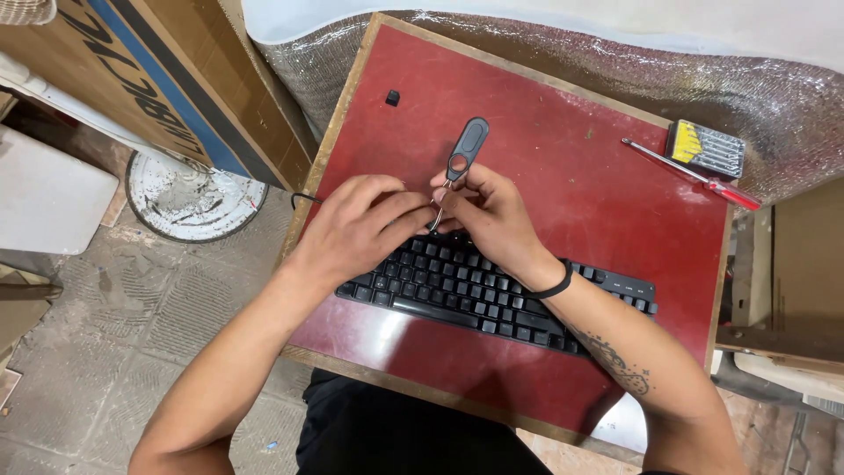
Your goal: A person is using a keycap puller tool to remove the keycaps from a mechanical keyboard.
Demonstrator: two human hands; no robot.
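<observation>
Near the tabletop's [598, 202] middle, over the black keyboard's [492, 295] far left corner: both hands pinched on a grey keycap puller [463, 151], right hand [492, 215] gripping its handle, left hand [365, 224] at its wire.

A black computer keyboard [492, 295] lay across the near part of a red wooden-edged table top [563, 176]. Both hands met over its far left rows, the left hand [360, 230] beside the right hand [488, 215], which pinched a grey plastic keycap puller with wire loops [462, 154]. Behind, a small black keycap [392, 98] sat alone. At the far right corner lay a red-handled screwdriver [694, 174] before a boxed screwdriver set [706, 149].
</observation>
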